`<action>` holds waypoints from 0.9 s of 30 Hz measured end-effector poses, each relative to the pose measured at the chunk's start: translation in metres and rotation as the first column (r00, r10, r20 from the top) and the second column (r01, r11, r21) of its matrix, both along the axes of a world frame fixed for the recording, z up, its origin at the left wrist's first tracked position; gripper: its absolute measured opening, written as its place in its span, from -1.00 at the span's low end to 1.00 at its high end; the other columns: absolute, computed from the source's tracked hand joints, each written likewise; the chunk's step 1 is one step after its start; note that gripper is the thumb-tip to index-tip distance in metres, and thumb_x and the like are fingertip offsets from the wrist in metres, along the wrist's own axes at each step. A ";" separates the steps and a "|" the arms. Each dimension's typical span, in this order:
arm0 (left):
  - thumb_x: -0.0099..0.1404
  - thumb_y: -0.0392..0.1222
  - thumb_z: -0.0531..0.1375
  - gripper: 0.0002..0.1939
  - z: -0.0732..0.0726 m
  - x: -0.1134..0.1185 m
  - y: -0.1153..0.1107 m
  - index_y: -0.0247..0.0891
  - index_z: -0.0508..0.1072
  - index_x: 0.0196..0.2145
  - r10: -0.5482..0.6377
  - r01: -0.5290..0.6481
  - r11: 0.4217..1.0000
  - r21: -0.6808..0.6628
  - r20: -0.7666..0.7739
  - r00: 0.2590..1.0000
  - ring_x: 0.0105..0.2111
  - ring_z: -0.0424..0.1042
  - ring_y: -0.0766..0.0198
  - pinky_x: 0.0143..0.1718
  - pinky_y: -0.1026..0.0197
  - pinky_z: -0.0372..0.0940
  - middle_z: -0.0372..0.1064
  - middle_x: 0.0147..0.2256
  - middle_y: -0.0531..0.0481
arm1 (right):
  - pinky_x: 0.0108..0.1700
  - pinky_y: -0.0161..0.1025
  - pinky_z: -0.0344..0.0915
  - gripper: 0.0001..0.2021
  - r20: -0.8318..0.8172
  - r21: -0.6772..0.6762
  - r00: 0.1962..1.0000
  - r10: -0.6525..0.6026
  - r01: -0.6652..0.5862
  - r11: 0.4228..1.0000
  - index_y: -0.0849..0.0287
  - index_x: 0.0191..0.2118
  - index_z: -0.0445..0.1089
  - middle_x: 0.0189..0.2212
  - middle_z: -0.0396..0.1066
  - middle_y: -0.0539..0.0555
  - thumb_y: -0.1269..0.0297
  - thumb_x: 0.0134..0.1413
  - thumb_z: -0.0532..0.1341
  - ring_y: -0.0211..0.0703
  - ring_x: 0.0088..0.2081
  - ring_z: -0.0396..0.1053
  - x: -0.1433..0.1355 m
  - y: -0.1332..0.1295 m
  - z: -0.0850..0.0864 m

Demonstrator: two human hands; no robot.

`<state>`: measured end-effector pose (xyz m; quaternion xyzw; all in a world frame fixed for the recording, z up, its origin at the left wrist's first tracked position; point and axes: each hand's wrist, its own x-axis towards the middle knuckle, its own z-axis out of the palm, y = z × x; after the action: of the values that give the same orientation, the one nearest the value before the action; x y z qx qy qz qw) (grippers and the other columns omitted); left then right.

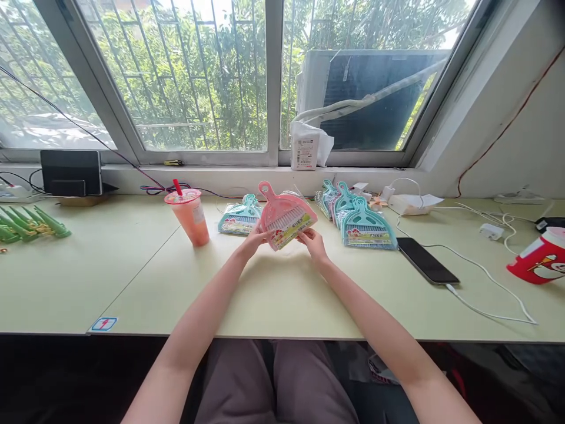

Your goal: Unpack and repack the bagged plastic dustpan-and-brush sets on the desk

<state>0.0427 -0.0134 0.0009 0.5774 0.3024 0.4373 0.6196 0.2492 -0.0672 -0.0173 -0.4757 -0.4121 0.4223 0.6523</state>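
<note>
Between my two hands is a pink mini dustpan and brush set [285, 213] in clear wrap with a printed label, tilted and lifted off the table. My left hand [256, 240] grips its lower left edge. At the lower right edge, the fingers of my right hand [312, 242] are closed on the same set. Behind it to the left lies a turquoise wrapped dustpan set [241, 217], partly covered by the pink one. Several more turquoise dustpan sets [364, 224] lie overlapping to the right.
A cup of pink drink [189, 217] with a red straw stands left. On the right lie a phone [427, 260] on a white cable, a charger [491, 231] and a red-and-white cup [541, 256]. A tablet [71, 172], green plastic pieces [33, 225] and a tissue pack [305, 150] are farther off.
</note>
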 end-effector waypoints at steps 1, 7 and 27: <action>0.04 0.12 0.45 -0.16 0.000 0.002 0.000 -0.05 0.31 0.23 -0.012 0.013 1.000 -0.016 0.016 1.000 0.11 0.45 -0.08 -0.07 0.04 0.42 0.44 0.13 -0.15 | -0.11 -0.18 0.51 -0.68 -0.058 -0.015 0.998 -0.008 0.007 1.000 0.18 -0.34 0.40 -0.37 0.56 0.06 0.13 -0.13 0.47 -0.19 -0.33 0.52 -0.001 -0.002 0.001; 0.41 0.11 0.15 -0.60 -0.004 0.008 0.009 -0.21 0.49 0.01 0.267 -0.229 0.940 -0.251 0.126 0.956 -0.10 0.54 0.12 -0.24 0.20 0.43 0.54 -0.02 -0.14 | -0.15 -0.13 0.58 -0.73 -0.171 -0.077 0.985 0.031 -0.044 0.996 0.16 -0.30 0.34 -0.43 0.57 0.02 0.38 -0.05 0.45 -0.17 -0.39 0.56 -0.005 -0.010 0.011; 0.56 0.03 -0.16 -0.50 0.016 -0.067 0.033 -0.32 0.44 0.02 0.728 -0.703 0.681 -0.205 0.289 0.622 -0.25 0.60 0.24 -0.16 0.19 0.46 0.56 -0.09 -0.29 | -0.18 -0.26 0.59 -0.83 -0.278 -0.094 0.953 -0.122 0.100 0.991 0.19 -0.32 0.42 -0.42 0.58 0.01 0.54 -0.04 0.37 -0.24 -0.39 0.55 0.036 0.000 0.013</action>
<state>-0.0243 0.0199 0.0168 0.3000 0.4082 0.7308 0.4576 0.2847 -0.0669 -0.0048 -0.4580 -0.2701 0.4646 0.7081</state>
